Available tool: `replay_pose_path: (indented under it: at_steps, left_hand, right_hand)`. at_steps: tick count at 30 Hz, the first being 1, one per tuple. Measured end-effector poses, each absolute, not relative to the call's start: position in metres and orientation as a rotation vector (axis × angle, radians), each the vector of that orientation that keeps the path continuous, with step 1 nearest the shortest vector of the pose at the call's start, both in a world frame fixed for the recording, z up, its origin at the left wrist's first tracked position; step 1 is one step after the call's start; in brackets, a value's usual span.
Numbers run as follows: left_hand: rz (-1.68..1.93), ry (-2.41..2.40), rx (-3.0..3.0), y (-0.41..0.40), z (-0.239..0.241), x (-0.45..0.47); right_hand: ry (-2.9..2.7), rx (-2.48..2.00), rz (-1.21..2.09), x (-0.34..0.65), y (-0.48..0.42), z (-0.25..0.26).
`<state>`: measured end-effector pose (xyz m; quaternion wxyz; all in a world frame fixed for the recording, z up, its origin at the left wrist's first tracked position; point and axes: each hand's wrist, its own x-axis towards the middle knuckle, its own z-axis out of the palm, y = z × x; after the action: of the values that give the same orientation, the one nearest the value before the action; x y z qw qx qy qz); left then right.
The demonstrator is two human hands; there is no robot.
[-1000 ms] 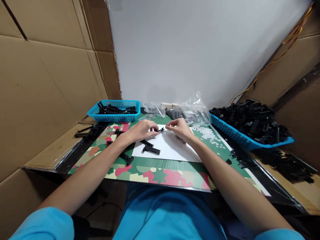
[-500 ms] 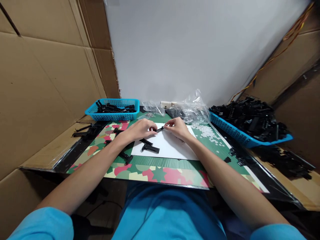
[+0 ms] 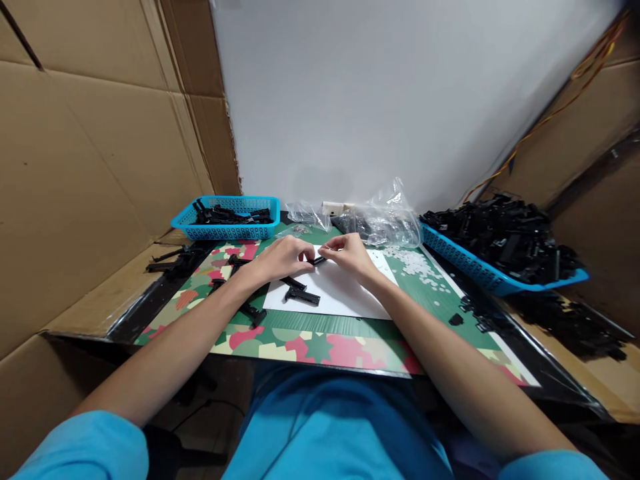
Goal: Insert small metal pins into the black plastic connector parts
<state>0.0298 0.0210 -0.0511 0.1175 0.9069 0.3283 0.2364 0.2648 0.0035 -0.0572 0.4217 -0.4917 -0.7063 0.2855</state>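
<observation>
My left hand (image 3: 283, 259) and my right hand (image 3: 347, 255) meet over a white sheet of paper (image 3: 345, 295) on the desk. Both pinch a small black plastic part (image 3: 317, 261) between their fingertips, the left at one end and the right at the other. Two more black parts (image 3: 299, 292) lie on the paper just below my left hand. Another black part (image 3: 253, 312) rests on the camouflage-patterned mat (image 3: 320, 347) under my left forearm.
A blue basket (image 3: 227, 218) with black parts stands at the back left; a fuller blue basket (image 3: 500, 250) sits at the right. Clear plastic bags (image 3: 380, 223) lie at the back. Small white pieces (image 3: 417, 267) are scattered right of the paper. Cardboard walls enclose both sides.
My right hand has slid left, closing on my left hand, and the black part between them is now mostly covered by fingers.
</observation>
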Motion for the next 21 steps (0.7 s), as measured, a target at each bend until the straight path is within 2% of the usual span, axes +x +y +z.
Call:
replay_pose_path:
  at_steps: [10,21]
  left_hand:
    - [0.859,0.938,2.588,0.028,-0.058,0.032]
    - [1.007,0.881,2.521,0.027,-0.054,0.033]
  right_hand:
    - [-1.831,-1.181,0.702,0.259,0.004,-0.066]
    - [-2.055,-1.175,0.484,0.268,-0.003,-0.048]
